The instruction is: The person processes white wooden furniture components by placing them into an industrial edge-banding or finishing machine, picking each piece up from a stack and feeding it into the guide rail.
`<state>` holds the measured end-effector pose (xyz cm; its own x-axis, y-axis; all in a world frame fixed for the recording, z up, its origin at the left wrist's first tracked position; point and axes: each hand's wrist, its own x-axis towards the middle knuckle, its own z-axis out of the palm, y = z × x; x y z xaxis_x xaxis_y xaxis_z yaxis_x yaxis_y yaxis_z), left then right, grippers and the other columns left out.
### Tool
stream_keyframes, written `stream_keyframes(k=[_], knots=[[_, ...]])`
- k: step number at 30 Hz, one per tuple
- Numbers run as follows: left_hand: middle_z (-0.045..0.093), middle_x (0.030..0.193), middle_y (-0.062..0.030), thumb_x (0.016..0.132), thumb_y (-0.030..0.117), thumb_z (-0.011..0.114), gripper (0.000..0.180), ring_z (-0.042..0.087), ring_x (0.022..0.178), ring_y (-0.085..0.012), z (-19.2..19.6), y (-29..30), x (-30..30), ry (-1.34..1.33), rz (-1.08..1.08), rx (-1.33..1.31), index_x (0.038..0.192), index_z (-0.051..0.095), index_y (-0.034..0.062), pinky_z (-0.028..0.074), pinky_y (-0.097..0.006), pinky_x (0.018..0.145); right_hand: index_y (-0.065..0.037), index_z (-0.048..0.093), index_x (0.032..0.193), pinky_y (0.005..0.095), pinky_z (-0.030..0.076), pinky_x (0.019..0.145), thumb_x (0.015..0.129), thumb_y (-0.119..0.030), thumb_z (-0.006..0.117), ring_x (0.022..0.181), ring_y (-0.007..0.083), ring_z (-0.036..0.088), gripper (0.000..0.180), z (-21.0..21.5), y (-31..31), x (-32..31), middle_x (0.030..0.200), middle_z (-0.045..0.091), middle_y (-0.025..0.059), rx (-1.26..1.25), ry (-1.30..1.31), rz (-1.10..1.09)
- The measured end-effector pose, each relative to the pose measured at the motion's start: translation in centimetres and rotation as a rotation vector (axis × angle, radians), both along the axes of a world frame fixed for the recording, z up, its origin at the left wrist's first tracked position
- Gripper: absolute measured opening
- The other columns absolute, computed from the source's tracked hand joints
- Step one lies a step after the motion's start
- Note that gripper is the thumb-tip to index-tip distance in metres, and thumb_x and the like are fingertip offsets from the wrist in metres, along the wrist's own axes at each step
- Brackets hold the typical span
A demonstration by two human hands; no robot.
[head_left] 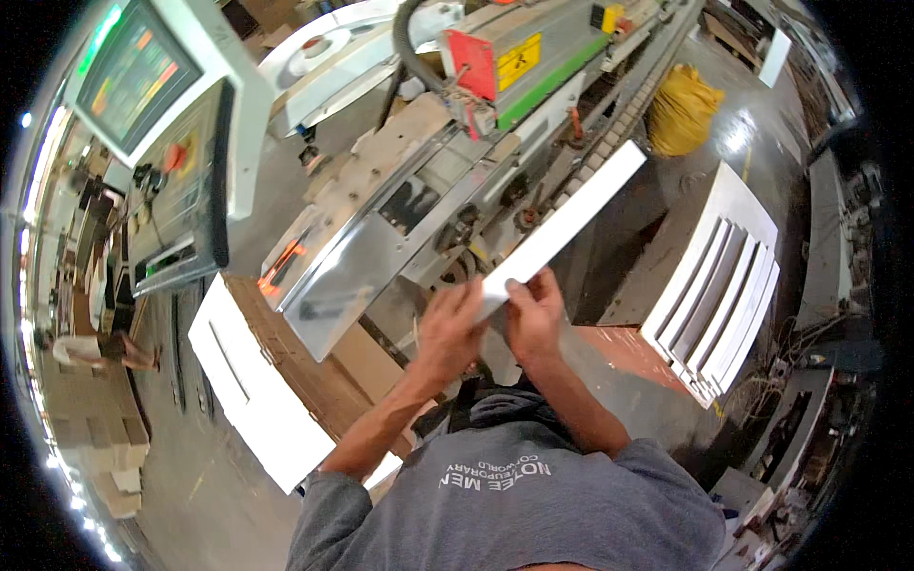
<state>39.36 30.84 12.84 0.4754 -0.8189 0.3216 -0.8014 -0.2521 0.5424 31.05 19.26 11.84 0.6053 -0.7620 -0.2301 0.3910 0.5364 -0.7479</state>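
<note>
Long white flat panel strip [569, 221] held by both hands.
Left hand [449, 330] and right hand [535, 314] clasp its near end (fingers closed); stacked white panels [716, 285] stand right.

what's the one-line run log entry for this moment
left hand: grips white panel strip near end | right hand: grips same end | strip: angled up-right over machine | white panel stack: right
</note>
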Motion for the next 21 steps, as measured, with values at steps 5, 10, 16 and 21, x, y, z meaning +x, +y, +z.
stream_keyframes(k=[5, 10, 16, 21], knots=[[0.062, 0.113, -0.0196, 0.066, -0.002, 0.076, 0.058, 0.058, 0.102, -0.0387, -0.1, 12.3, 5.0, -0.023, 0.209, 0.006, 0.122, 0.061, 0.0002, 0.049, -0.043, 0.087, 0.006, 0.049, 0.125, 0.0304, 0.049, 0.087, 0.093, -0.008, 0.056, 0.097, 0.0146, 0.058, 0.035, -0.1, 3.6, 4.3, 0.11, 0.059, 0.0082, -0.133, -0.045, 0.418], [0.063, 0.105, -0.0212, 0.064, -0.003, 0.076, 0.06, 0.059, 0.094, -0.0385, -0.9, 19.3, 9.7, -0.136, 0.272, 0.002, 0.122, 0.059, -0.0016, 0.05, -0.043, 0.085, 0.005, 0.02, 0.149, 0.0291, 0.054, 0.081, 0.096, -0.008, 0.056, 0.1, 0.0174, 0.06, 0.065, -4.1, 5.6, 11.3, 0.122, 0.054, 0.0139, -0.34, 0.144, 0.652], [0.064, 0.105, -0.0182, 0.062, -0.002, 0.078, 0.054, 0.059, 0.096, -0.0364, -3.4, 21.3, 14.7, -0.201, 0.231, -0.024, 0.114, 0.065, 0.0019, 0.049, -0.044, 0.081, 0.007, 0.014, 0.149, 0.0289, 0.056, 0.074, 0.095, -0.01, 0.057, 0.089, 0.0168, 0.062, 0.072, -5.1, 7.4, 17.1, 0.11, 0.057, 0.0136, -0.262, 0.199, 0.773], [0.062, 0.107, -0.0125, 0.064, 0.002, 0.08, 0.038, 0.056, 0.096, -0.0351, -3.8, 21.5, 15.2, -0.462, 0.45, -0.078, 0.1, 0.069, 0.0087, 0.047, -0.048, 0.079, 0.012, 0.029, 0.138, 0.0289, 0.057, 0.068, 0.095, -0.012, 0.056, 0.082, 0.015, 0.064, 0.056, -5.8, 7.9, 19.6, 0.095, 0.06, 0.0093, -0.331, -0.006, 0.698]])
